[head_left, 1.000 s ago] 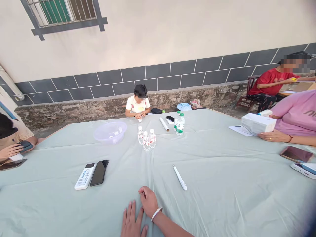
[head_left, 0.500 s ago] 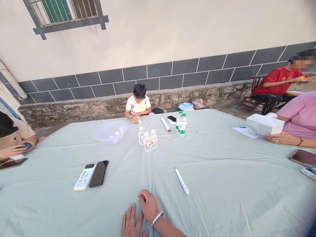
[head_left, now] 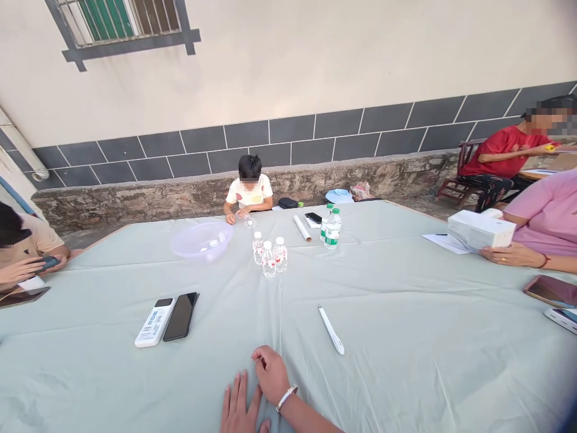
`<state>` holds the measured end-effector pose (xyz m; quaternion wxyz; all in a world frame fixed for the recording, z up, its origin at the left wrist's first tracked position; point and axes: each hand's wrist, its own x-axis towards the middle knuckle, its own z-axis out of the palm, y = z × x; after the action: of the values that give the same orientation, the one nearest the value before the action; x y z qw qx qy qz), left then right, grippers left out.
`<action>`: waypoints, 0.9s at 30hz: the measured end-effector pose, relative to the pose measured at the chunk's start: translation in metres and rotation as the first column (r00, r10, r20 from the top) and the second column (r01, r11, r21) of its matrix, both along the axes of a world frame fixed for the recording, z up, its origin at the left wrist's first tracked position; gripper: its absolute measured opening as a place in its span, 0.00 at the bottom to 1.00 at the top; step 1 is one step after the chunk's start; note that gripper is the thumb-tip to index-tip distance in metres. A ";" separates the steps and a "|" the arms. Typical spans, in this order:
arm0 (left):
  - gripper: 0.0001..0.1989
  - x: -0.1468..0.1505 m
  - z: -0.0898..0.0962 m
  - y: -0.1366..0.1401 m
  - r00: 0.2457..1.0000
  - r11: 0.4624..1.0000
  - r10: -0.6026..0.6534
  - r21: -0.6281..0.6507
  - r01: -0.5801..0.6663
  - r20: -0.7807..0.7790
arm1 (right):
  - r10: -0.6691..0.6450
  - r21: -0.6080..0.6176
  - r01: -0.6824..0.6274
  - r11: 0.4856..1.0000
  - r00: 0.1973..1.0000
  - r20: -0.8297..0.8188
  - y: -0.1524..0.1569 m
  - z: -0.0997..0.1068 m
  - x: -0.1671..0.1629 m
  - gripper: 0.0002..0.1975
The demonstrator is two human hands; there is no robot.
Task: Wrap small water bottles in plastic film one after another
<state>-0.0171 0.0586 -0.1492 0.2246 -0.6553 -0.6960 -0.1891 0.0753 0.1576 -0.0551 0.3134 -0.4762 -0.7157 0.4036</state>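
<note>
My left hand [head_left: 240,406] lies flat on the grey-green tablecloth [head_left: 406,373], fingers stretched out, holding nothing. Beside it my right hand [head_left: 273,376], with a silver bracelet at the wrist, rests loosely curled on the cloth; nothing shows in its fingers. A slim white stick-shaped tool [head_left: 331,329] lies to the right, beyond the right hand and apart from it. To the left of my hands, a white power bank [head_left: 154,325] and a black phone [head_left: 181,316] lie side by side.
Small water bottles [head_left: 268,260], green-capped bottles [head_left: 332,228], a translucent purple basin [head_left: 180,243] and a roll [head_left: 302,228] stand or lie farther back. A person [head_left: 249,189] sits opposite. At the right, a person's hand [head_left: 509,254] holds a white box [head_left: 481,228].
The person opposite has tipped a clear bottle from upright onto its side and moved their hands slightly left. My own hands have stayed in place.
</note>
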 end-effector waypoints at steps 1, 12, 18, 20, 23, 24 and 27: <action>0.23 -0.001 -0.001 0.000 1.000 1.000 -0.014 0.018 0.014 -0.010 | 0.003 0.003 -0.003 1.000 1.000 0.000 0.000 -0.001 0.000 0.14; 0.23 0.001 0.012 0.000 0.997 0.993 -0.065 0.092 0.069 -0.052 | 0.015 0.028 -0.016 0.999 1.000 0.009 0.001 -0.002 -0.001 0.15; 0.25 -0.014 0.013 -0.004 0.984 0.989 -0.147 -0.029 0.145 -0.099 | 0.020 0.047 -0.022 0.999 0.999 0.027 0.001 -0.002 -0.001 0.15; 0.26 -0.022 0.009 -0.005 0.978 0.980 -0.183 -0.093 0.173 -0.101 | 0.020 0.046 -0.022 0.999 0.999 0.027 0.001 -0.003 -0.001 0.14; 0.27 -0.024 0.004 -0.005 0.980 0.978 -0.182 -0.123 0.171 -0.084 | 0.019 0.035 -0.020 0.999 0.999 0.030 0.001 -0.003 -0.001 0.14; 0.26 -0.021 0.003 -0.005 0.983 0.980 -0.168 -0.116 0.159 -0.073 | 0.018 0.032 -0.019 0.999 0.999 0.031 0.001 -0.003 -0.001 0.14; 0.25 -0.005 0.004 -0.003 0.998 0.996 -0.055 -0.075 0.055 0.001 | 0.013 0.027 -0.014 1.000 0.999 0.035 0.001 -0.003 -0.001 0.14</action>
<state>-0.0220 0.0553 -0.1456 0.1950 -0.6824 -0.6840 -0.1685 0.0748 0.1583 -0.0578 0.3047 -0.4740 -0.7296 0.3875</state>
